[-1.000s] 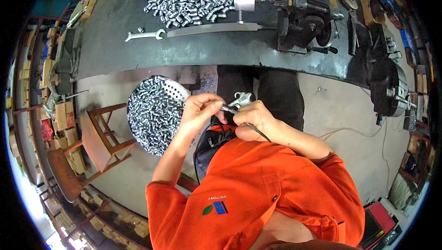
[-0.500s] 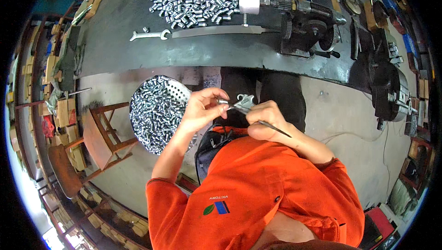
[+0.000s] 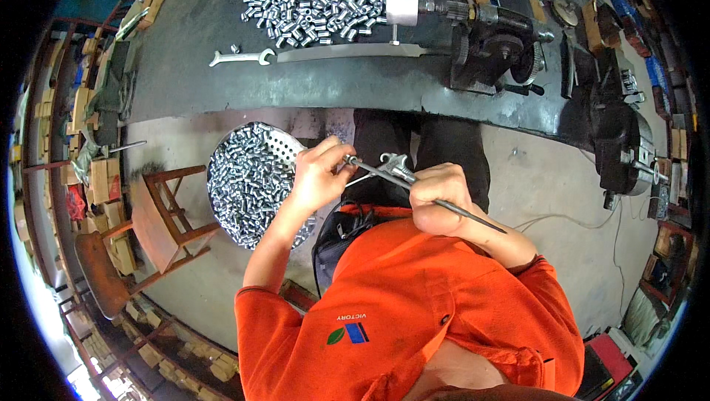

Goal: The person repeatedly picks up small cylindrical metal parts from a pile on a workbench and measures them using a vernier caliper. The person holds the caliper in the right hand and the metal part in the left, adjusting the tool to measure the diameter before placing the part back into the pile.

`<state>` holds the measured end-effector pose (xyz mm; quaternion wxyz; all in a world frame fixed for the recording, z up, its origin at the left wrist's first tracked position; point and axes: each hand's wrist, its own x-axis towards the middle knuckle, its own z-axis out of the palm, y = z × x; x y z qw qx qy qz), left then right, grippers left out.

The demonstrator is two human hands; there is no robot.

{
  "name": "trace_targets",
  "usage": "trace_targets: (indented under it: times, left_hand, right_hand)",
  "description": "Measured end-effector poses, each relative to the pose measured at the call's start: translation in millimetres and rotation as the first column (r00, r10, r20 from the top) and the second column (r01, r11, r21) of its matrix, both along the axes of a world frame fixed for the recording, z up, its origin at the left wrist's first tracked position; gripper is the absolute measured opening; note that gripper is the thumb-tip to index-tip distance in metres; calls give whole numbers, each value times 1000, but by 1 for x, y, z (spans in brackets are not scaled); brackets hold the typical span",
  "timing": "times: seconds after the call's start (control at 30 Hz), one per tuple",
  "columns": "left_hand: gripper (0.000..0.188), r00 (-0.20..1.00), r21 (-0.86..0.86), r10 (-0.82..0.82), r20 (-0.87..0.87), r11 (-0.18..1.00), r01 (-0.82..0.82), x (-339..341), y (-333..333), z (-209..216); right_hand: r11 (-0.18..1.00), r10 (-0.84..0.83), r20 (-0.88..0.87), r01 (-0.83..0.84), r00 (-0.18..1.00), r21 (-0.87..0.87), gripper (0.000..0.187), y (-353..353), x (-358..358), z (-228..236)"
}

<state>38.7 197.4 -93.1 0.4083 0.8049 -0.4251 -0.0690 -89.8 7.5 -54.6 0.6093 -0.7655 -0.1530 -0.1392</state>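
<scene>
My left hand [image 3: 323, 173] pinches a small silver metal sleeve [image 3: 349, 159], mostly hidden by the fingers. My right hand [image 3: 441, 195] is closed around a long dark rod [image 3: 473, 215] with a pointed right end. The rod's left end meets the sleeve; whether it sits inside the bore I cannot tell. Also in the right hand is a silver tool [image 3: 397, 165] with a hooked head and a thin nozzle, resembling an air blow gun. Its nozzle points toward the left hand. Both hands are in front of my waist, below the bench edge.
Left of my hands stands a perforated round basket [image 3: 285, 147] full of similar sleeves. On the bench [image 3: 177, 83] lie a heap of sleeves [image 3: 318, 2], an open-end wrench [image 3: 242, 57] and a dark geared machine [image 3: 503, 42]. A wooden stool [image 3: 166, 216] is farther left.
The dark rod now shows at greater length, reaching left to the sleeve and farther out past my right wrist. My left hand has turned slightly, hiding more of the sleeve.
</scene>
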Motion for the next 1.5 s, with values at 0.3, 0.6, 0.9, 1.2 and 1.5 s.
trace_targets:
  times: [0.3,0.6,0.9,1.2,1.5]
  left_hand:
    - [25,986,6,-143,81,990,143,0,-27,-1]
    - [31,985,-61,123,-121,989,-131,145,-107,31]
    - [32,950,-283,110,-291,939,-196,141,-22,61]
    - [22,792,489,606,-74,715,-500,81,160,-139]
    - [18,871,788,421,252,433,-437,111,155,-181]
  right_hand:
    - [976,-60,181,95,982,-194,30,3,16,-33]
    - [951,-213,286,265,934,-157,19,-21,-2,-8]
    - [976,-204,189,215,960,-36,22,1,-10,-26]
    - [996,-83,135,88,987,-32,26,12,-1,-31]
    - [993,-102,62,106,993,-50,28,16,-4,-34]
